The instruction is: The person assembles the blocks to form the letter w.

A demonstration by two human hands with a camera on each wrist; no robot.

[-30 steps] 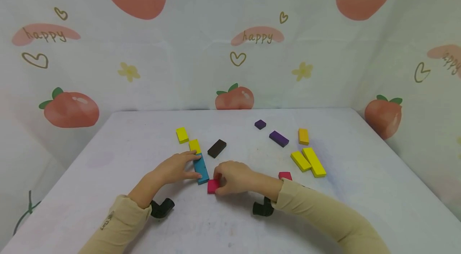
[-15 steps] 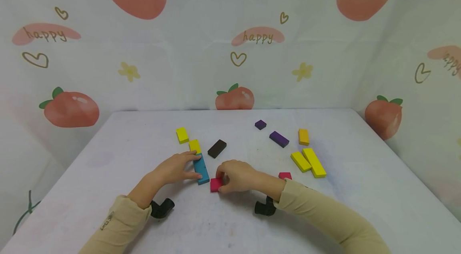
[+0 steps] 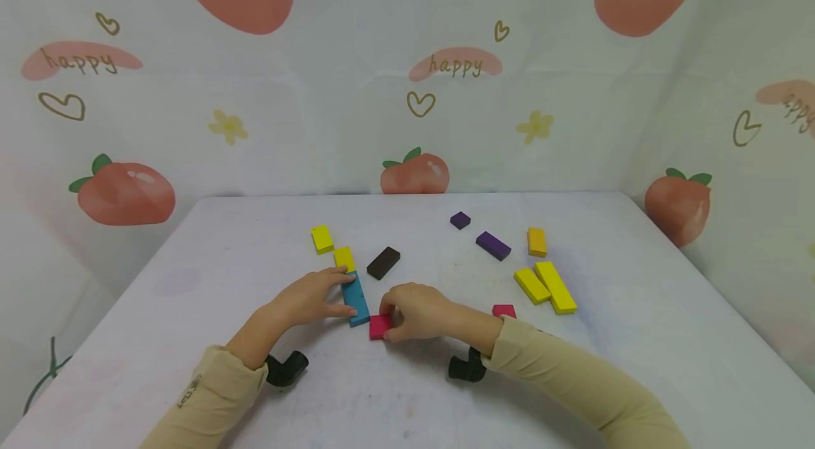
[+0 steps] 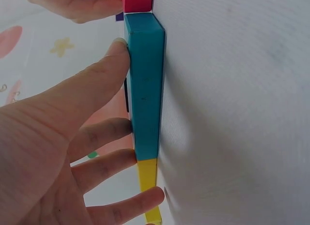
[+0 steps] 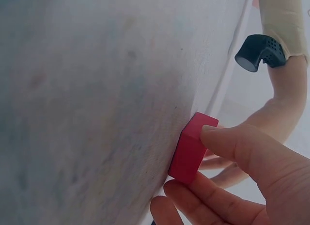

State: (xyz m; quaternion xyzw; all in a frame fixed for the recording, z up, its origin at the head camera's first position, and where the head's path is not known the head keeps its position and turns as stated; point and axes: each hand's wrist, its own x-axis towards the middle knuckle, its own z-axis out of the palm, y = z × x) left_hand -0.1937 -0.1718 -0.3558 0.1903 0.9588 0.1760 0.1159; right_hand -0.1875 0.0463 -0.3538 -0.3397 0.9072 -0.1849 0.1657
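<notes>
My left hand (image 3: 312, 297) rests spread, with fairly straight fingers, on a long blue block (image 3: 355, 299) lying on the table. The thumb touches its near end; the other fingertips reach its far end and the yellow block (image 4: 147, 173) that adjoins it. My right hand (image 3: 417, 311) pinches a short red block (image 3: 379, 327) between thumb and fingers, as the right wrist view also shows. That red block (image 5: 190, 150) lies right at the near end of the blue one, a thin light line between them in the left wrist view. The right hand covers part of it.
Beyond my hands lie another yellow block (image 3: 322, 239) and a dark brown block (image 3: 384, 262). To the right are purple blocks (image 3: 493, 245), an orange block (image 3: 537, 241), two yellow blocks (image 3: 555, 286) and a second red block (image 3: 504, 310), partly behind my right sleeve. A printed cloth hangs behind the table.
My right hand first drew the red block a little right, away from the blue block, then brought it slightly back left against its corner. My left hand has stayed in place.
</notes>
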